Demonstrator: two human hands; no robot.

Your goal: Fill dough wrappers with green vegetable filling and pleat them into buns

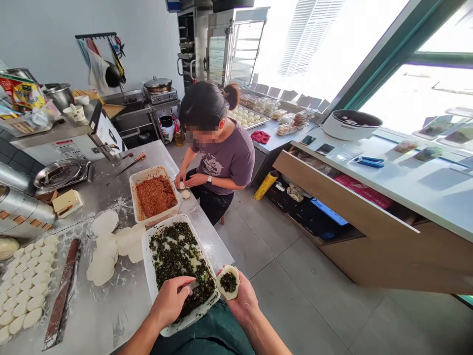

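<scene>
Nearest to us, our left hand [170, 301] curls over the near end of the white rectangular plastic tub of dark green chopped filling [150, 276], its fingers closed around a small flat metal spatula [192, 285] whose tip rests in the greens. Just beside it, off the table edge, our right hand [241, 301] lies palm up with the fingers cupped loosely open, cradling a round white dough wrapper [228, 282] that carries a dab of the green filling in its middle.

Left of the tub, on the floured stainless steel table [111, 305], we see a loose heap of flat round dough wrappers [107, 249], then a long dark wooden rolling pin [62, 293], and at the far left edge rows of small white dough pieces [25, 291].

Beyond the green tub stands a second white tub of reddish-brown minced filling [155, 195]. Past its right corner a person in a grey T-shirt [229, 158] bends over the table end, both hands closed around a small piece of dough, with one finished white bun [185, 194] on the table just beside them.

Farther back we see a steel sink counter with a lidded pot [158, 85], and to the right a long white counter bearing a round white cooker bowl [351, 124] below bright windows.
</scene>
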